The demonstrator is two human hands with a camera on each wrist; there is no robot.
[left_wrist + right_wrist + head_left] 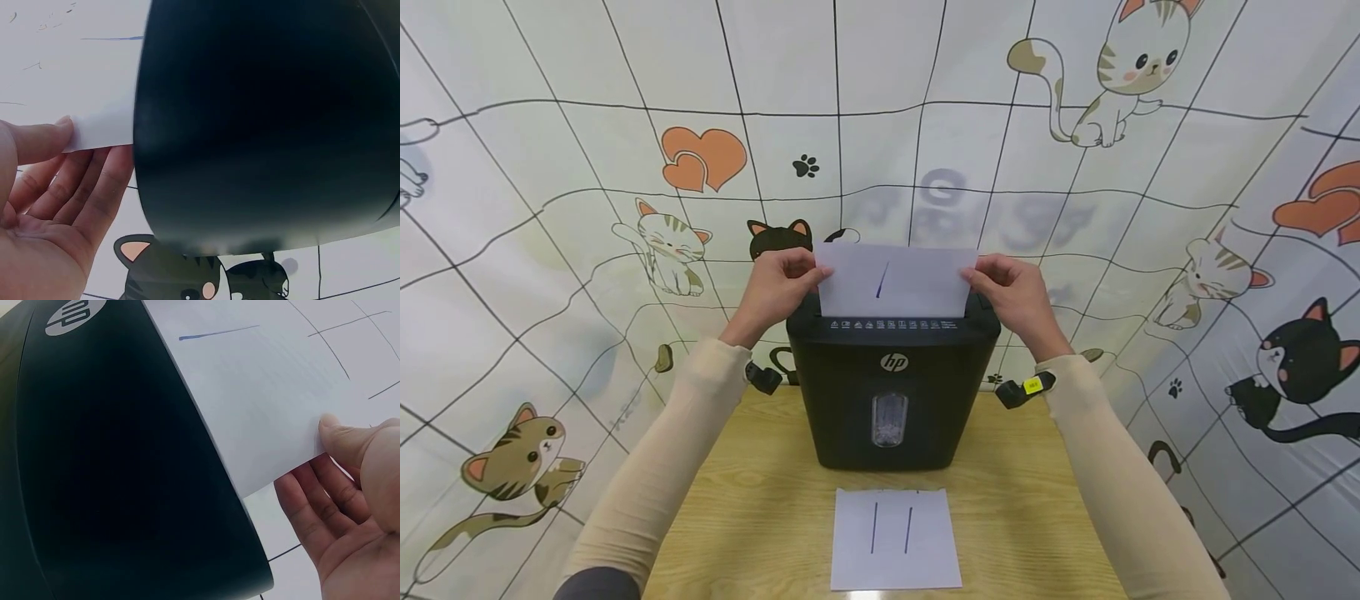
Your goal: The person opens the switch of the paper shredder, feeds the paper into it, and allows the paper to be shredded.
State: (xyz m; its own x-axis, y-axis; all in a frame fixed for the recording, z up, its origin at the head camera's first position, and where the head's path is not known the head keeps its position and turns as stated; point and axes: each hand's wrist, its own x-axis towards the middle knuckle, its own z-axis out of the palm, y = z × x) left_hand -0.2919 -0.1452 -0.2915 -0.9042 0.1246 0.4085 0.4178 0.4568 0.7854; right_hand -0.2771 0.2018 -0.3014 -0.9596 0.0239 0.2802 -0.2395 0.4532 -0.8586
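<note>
A white sheet of paper point(925, 283) with one blue pen stroke stands upright at the top of a black HP paper shredder point(842, 400). My left hand point(782, 287) pinches its left edge, thumb in front and fingers behind. The right hand point(1011, 292) pinches the opposite edge the same way. In the left wrist view the paper point(103, 122) lies under the thumb, beside the shredder's dark body point(262, 125). The right wrist view has the paper point(250, 406) gripped near its edge, its lower border behind the shredder's top rim.
On the wooden table point(760, 517) a second white sheet point(891, 567) with two pen strokes lies in front of the shredder. Pale shreds show through the shredder's small window point(890, 421). A cat-patterned curtain point(880, 150) hangs close behind and on both sides.
</note>
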